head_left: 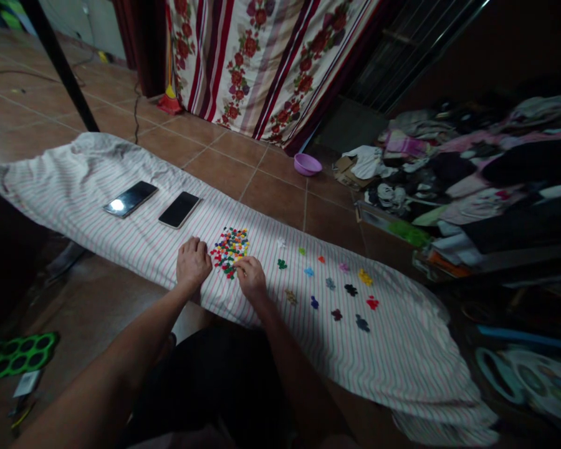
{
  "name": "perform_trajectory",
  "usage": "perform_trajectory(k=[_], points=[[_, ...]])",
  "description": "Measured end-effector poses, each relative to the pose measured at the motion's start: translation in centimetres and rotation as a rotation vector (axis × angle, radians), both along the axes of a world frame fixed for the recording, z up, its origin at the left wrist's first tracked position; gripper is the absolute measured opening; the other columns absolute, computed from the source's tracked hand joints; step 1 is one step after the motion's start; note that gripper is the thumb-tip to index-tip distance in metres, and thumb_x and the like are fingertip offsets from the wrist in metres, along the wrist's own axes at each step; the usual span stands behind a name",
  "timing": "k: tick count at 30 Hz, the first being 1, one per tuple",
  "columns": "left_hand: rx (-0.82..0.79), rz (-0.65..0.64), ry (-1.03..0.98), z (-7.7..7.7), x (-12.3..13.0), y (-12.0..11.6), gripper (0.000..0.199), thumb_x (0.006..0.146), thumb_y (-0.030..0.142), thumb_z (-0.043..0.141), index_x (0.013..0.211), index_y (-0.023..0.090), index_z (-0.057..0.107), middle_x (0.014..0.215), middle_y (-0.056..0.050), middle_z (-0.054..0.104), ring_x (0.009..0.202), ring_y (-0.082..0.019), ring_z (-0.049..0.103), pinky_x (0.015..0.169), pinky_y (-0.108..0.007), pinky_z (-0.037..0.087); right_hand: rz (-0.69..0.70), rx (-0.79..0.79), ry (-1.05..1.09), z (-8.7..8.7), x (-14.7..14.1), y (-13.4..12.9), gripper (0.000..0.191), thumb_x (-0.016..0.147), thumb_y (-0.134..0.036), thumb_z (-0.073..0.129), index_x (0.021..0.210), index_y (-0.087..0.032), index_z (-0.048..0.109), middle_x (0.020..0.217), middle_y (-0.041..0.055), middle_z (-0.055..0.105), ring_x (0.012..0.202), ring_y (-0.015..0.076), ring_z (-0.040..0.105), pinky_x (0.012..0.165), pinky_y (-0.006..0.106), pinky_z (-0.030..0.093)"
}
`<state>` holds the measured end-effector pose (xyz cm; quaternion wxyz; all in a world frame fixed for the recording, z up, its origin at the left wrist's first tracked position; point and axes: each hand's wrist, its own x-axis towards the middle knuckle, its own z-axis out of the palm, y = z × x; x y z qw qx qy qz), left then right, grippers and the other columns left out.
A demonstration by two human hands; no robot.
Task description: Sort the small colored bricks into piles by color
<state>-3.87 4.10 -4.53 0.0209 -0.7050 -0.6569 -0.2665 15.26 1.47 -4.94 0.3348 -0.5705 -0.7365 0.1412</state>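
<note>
Head view: left hand (194, 263) curled closed, on striped cloth (402, 349). Right hand (251, 275) has fingertips close together at pile of coloured pieces (229, 244); cannot tell if piece is gripped. Pile lies between hands; single-colour clusters (330, 284) right of right hand.

A mixed pile of small multicoloured pieces (229, 246) is spread loosely on striped cloth (402, 355); to its right, single-coloured clusters (350, 290) (black and yellow included) are set out separately.
</note>
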Motion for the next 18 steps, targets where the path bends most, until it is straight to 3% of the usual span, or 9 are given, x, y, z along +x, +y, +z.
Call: perform_trajectory(k=[9, 18], points=[[0.01, 0.001, 0.01, -0.3, -0.1, 0.1, 0.027, 0.083, 0.021, 0.048, 0.104, 0.014, 0.063, 0.124, -0.017, 0.061, 0.121, -0.032, 0.052, 0.099, -0.045, 0.04, -0.049, 0.014, -0.087, 0.5, -0.4, -1.0, 0.026, 0.087, -0.011, 0.054, 0.095, -0.023, 0.075, 0.103, 0.0074, 0.063, 0.1, 0.0226, 0.052, 0.092, 0.035, 0.047], [0.001, 0.003, 0.006, 0.0, -0.1, 0.0, 0.027, 0.083, 0.02, 0.048, 0.104, 0.014, 0.063, 0.124, -0.017, 0.061, 0.119, -0.032, 0.053, 0.098, -0.045, 0.041, -0.075, -0.055, -0.165, 1.5, -0.9, -0.1, 0.016, 0.086, -0.016, 0.061, 0.093, -0.023, 0.075, 0.101, 0.0076, 0.062, 0.1, 0.023, 0.052, 0.092, 0.035, 0.046]])
